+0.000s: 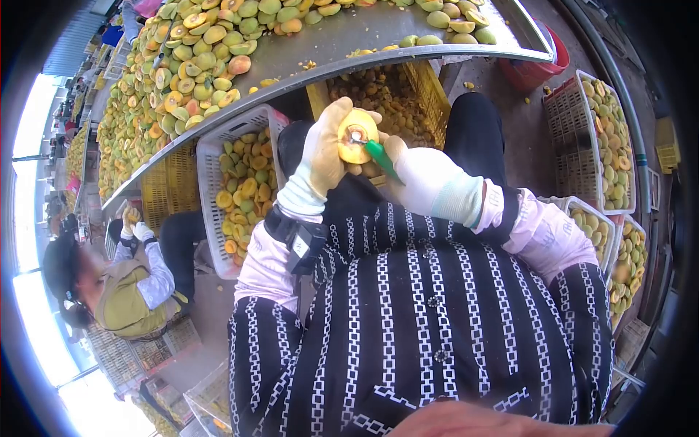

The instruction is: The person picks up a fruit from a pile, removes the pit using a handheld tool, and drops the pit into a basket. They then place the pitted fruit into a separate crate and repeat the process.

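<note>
My left hand (326, 149), in a pale glove stained yellow-brown, is closed around a halved yellow peach (352, 151) with its cut face turned up. My right hand (431, 178), in a white glove, grips a green-handled pitting tool (382, 160). The metal end of the tool sits at the pit in the middle of the peach half; its exact shape is hard to make out. Both hands are above my lap, just in front of the metal table's edge.
Peach halves (193, 65) are heaped on the metal table (328, 40). Below its edge stands a yellow crate (435, 102) holding pits and scraps. A white crate (204, 164) of peach halves is at left, more crates (571, 120) at right. A co-worker (124, 291) sits at left.
</note>
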{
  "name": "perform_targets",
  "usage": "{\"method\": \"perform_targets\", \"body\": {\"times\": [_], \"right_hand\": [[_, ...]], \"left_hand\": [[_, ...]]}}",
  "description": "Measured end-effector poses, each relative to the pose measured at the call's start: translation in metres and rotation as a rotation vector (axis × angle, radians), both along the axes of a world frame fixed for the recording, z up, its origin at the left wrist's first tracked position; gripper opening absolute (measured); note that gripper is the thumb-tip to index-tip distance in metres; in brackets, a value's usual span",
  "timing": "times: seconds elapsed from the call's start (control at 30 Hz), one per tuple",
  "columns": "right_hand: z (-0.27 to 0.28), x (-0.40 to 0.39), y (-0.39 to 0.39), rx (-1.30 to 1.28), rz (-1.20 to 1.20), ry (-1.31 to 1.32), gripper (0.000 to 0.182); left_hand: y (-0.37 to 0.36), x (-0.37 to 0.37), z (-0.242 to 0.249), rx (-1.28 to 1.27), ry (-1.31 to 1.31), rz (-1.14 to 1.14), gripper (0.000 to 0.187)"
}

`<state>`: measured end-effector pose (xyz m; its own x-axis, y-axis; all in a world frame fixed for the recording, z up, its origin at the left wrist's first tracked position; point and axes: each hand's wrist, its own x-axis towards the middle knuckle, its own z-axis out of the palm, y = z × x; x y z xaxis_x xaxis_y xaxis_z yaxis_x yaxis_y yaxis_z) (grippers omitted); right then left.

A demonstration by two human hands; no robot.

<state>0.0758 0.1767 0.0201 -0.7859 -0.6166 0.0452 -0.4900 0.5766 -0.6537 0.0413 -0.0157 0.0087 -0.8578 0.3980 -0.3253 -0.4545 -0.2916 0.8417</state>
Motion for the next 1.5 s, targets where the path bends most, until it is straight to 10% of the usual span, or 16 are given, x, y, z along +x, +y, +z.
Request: {"method": "perform_targets", "body": {"times": [0.2, 0.4, 0.73, 1.13, 1.4, 1.47, 1.5], "right_hand": [[-0.006, -0.005, -0.008, -0.017, -0.035, -0.298, 0.04], [0.014, -0.021, -0.001, -0.351, 0.076, -1.025, 0.032], [0.021, -0.024, 0.0, -0.184, 0.117, -0.997, 0.025], [0.008, -0.024, 0.004, -0.586, 0.214, -1.388, 0.018], [-0.018, -0.027, 0.001, -0.433, 0.031, -1.174, 0.024], [-0.02, -0.024, -0.007, 0.011, 0.035, -0.095, 0.034], [-0.016, -0.022, -0.004, 0.034, 0.059, -0.33, 0.033]], "left_hand": [[0.024, 0.009, -0.019, -0.215, 0.412, 0.462, 0.042], [0.006, 0.005, -0.02, -0.121, 0.548, 0.312, 0.045], [-0.008, -0.002, -0.035, 0.154, 0.077, -0.022, 0.056], [0.004, 0.014, -0.036, 0.017, 0.498, 0.263, 0.058], [0.022, 0.01, -0.047, -0.139, 0.501, 0.524, 0.051], [0.022, 0.016, -0.049, -0.103, 0.468, 0.528, 0.049], [0.021, 0.016, -0.058, -0.08, 0.44, 0.566, 0.048]]}}
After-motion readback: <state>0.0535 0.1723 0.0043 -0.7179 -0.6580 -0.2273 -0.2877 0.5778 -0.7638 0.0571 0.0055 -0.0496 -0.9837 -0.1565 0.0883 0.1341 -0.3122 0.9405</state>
